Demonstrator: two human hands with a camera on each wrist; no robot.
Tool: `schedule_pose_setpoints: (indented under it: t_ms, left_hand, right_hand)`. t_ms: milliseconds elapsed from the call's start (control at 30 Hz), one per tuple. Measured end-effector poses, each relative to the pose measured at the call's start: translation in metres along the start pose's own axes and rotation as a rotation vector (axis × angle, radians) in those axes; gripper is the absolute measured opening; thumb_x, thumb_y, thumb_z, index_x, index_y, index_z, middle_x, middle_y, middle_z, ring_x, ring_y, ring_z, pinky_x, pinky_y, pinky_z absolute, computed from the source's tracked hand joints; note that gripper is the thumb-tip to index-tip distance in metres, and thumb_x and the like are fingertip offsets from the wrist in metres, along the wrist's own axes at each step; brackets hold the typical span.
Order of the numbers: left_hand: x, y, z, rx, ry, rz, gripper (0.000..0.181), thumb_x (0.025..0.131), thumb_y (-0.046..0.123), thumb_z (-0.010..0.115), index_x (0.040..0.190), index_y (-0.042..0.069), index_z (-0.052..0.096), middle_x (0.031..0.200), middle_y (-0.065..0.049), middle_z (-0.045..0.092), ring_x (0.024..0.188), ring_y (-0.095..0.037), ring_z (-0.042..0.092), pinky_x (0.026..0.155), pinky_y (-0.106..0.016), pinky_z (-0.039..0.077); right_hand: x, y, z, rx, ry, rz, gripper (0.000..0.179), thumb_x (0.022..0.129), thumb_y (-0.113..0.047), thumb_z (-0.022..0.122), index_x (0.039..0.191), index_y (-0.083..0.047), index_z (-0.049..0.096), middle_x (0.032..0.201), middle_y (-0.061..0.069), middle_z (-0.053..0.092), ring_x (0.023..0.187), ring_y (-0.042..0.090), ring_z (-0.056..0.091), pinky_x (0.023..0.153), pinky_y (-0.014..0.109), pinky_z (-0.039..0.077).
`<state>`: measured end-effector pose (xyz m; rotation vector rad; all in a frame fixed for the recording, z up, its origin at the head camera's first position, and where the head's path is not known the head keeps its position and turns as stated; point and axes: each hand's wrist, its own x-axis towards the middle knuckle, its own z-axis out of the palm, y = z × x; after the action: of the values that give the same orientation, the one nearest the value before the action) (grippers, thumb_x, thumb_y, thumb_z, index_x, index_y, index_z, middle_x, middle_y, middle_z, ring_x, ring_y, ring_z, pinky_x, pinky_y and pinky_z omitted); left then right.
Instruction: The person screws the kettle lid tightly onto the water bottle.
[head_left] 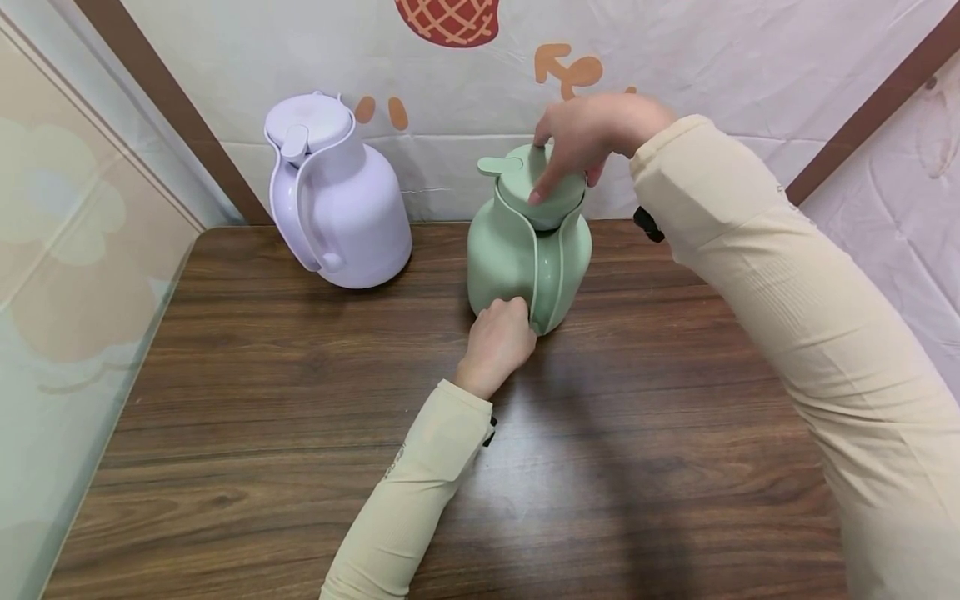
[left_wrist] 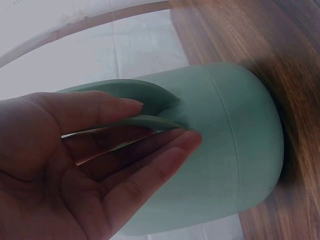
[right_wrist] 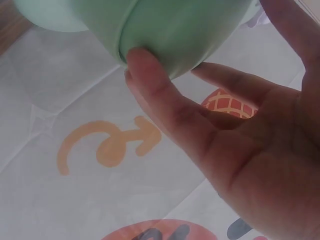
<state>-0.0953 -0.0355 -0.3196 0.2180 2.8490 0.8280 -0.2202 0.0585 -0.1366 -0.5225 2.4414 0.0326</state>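
A pale green vacuum jug (head_left: 495, 258) stands upright on the wooden table, its handle facing me. My left hand (head_left: 498, 342) grips the lower part of the handle (head_left: 549, 271); in the left wrist view, thumb and fingers lie on either side of that handle (left_wrist: 142, 90). From above, my right hand (head_left: 596, 133) holds the jug's green lid (head_left: 517, 185) with spread, bent fingers. The lid sits raised and turned in the neck, its lever pointing left and a dark gap under its edge. The right wrist view shows fingertips against the lid's side (right_wrist: 175, 30).
A lavender jug (head_left: 363, 212) of the same shape stands at the back left, lid on. Behind both hangs a pale printed cloth (head_left: 435, 158), close to the back edge of the brown wood-grain table (head_left: 300, 433). A pale panel (head_left: 67, 275) borders the left side.
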Motion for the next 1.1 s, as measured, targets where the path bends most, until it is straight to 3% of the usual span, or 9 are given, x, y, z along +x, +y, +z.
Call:
schedule_pose_setpoints:
  t_ms: [200,367,667,900,1100]
  left_hand:
    - [0.0,0.0,0.001,0.004,0.0,0.0,0.029,0.08,-0.002,0.052,0.055,0.01,0.043,0.054,-0.004,0.042,0.051,-0.02,0.043,0.048,-0.033,0.04]
    - [0.0,0.001,0.0,0.003,-0.001,-0.001,0.028,0.08,-0.002,0.052,0.055,0.009,0.044,0.054,-0.004,0.041,0.051,-0.019,0.043,0.047,-0.032,0.039]
    - [-0.001,0.002,0.0,-0.005,-0.001,0.008,0.029,0.081,-0.002,0.052,0.056,0.01,0.042,0.054,-0.003,0.04,0.049,-0.018,0.041,0.046,-0.031,0.038]
    - [-0.001,0.003,0.0,-0.003,0.008,0.012,0.027,0.08,-0.002,0.053,0.057,0.009,0.045,0.055,-0.005,0.043,0.051,-0.02,0.044,0.047,-0.032,0.039]
    - [-0.001,0.004,0.0,-0.001,0.005,0.012,0.026,0.08,-0.002,0.052,0.057,0.009,0.045,0.055,-0.005,0.043,0.051,-0.02,0.045,0.048,-0.032,0.039]
  right_hand:
    - [-0.002,0.004,-0.002,0.03,-0.011,-0.009,0.085,0.079,-0.032,0.069,0.145,-0.007,0.021,0.141,0.014,0.03,0.108,0.031,0.045,0.086,0.04,0.043]
    - [-0.002,0.004,-0.003,0.081,-0.029,-0.027,0.085,0.079,-0.017,0.069,0.146,-0.011,0.017,0.148,0.014,0.016,0.113,0.03,0.045,0.092,0.039,0.039]
    - [-0.008,-0.003,-0.001,0.166,-0.015,0.013,0.084,0.077,-0.007,0.069,0.145,-0.008,0.02,0.145,0.012,0.024,0.104,0.026,0.048,0.086,0.035,0.042]
    - [-0.009,-0.005,0.001,0.125,0.021,0.017,0.073,0.076,-0.008,0.071,0.138,0.001,0.034,0.131,0.015,0.043,0.074,0.017,0.058,0.065,0.029,0.048]
    - [-0.009,-0.006,0.002,0.088,0.043,0.074,0.042,0.075,-0.013,0.071,0.11,0.001,0.053,0.103,0.011,0.052,0.063,0.016,0.065,0.064,0.03,0.044]
